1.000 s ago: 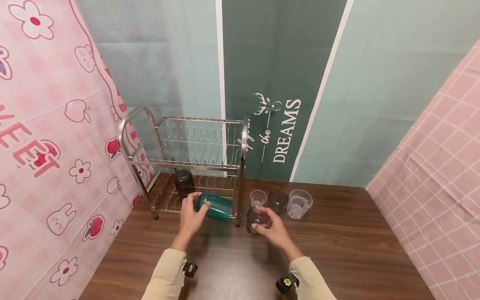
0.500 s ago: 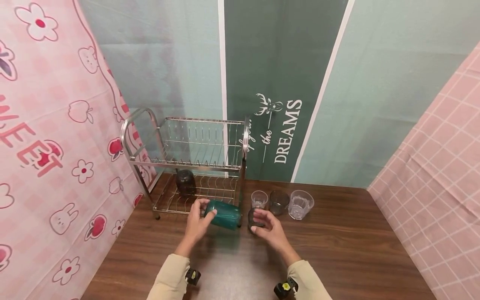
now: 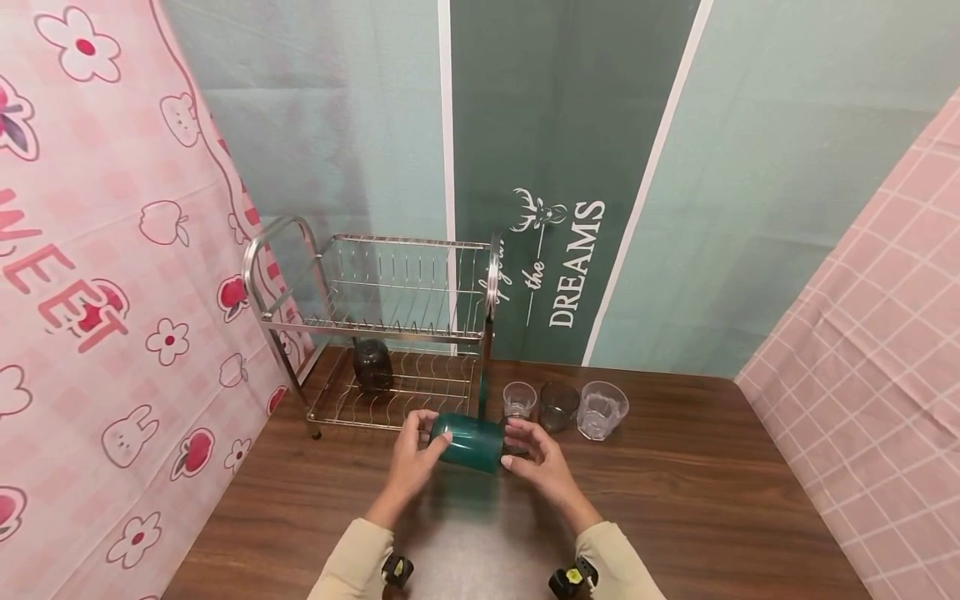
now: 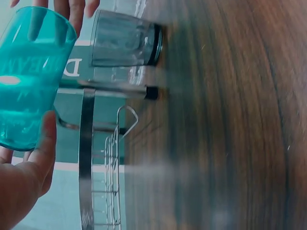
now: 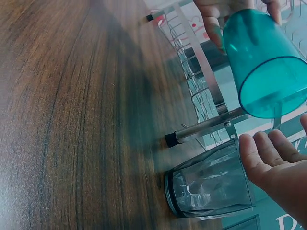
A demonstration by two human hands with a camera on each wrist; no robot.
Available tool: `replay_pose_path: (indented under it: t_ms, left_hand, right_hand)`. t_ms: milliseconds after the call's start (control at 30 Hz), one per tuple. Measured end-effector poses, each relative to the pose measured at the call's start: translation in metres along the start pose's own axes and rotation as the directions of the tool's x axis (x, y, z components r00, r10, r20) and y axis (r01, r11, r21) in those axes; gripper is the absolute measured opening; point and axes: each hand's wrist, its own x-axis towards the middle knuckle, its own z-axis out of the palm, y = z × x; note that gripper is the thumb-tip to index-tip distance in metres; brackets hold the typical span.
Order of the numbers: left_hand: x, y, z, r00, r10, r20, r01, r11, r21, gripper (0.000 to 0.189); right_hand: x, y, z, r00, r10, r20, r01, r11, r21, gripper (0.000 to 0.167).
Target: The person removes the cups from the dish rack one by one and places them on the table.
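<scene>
A see-through teal tumbler [image 3: 468,442] is held on its side above the table, in front of the rack. My left hand [image 3: 412,454] grips it by the base end, thumb along the wall in the left wrist view. Its open rim [image 5: 273,116] points toward my right hand [image 3: 543,462]. In the right wrist view the right fingers [image 5: 261,148] extend close below that rim and hold nothing. A smoky grey glass [image 5: 211,184] stands upright on the table by the right fingers; the tumbler and hand mostly hide it in the head view.
A two-tier metal dish rack [image 3: 375,336] stands at the back left, a dark glass [image 3: 372,367] upside down on its lower tier. Right of it stand a small clear glass [image 3: 519,398], another dark glass [image 3: 558,406] and a wider clear glass [image 3: 600,412]. Fabric [image 3: 360,108] hangs behind.
My left hand has carried the teal tumbler from the rack's lower front edge rightward and toward me, up to the right hand. The right hand, earlier around the smoky glass, has barely moved.
</scene>
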Motion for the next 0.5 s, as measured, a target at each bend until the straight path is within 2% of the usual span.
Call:
replay_pose_path:
  t_ms: [267,500]
  left_hand:
    - [-0.003,-0.003,0.008,1.0,-0.023,0.002,0.023,0.997,-0.076,0.033]
    - [-0.005,-0.003,0.013,0.999,-0.042,0.011,0.042,0.994,-0.103,0.033]
  right_hand:
    - [0.001,0.02,-0.006,0.999,0.048,-0.003,-0.048,0.999,0.023,0.057]
    - [0.003,0.027,-0.006,0.999,-0.002,-0.038,0.001,1.0,-0.003,0.061]
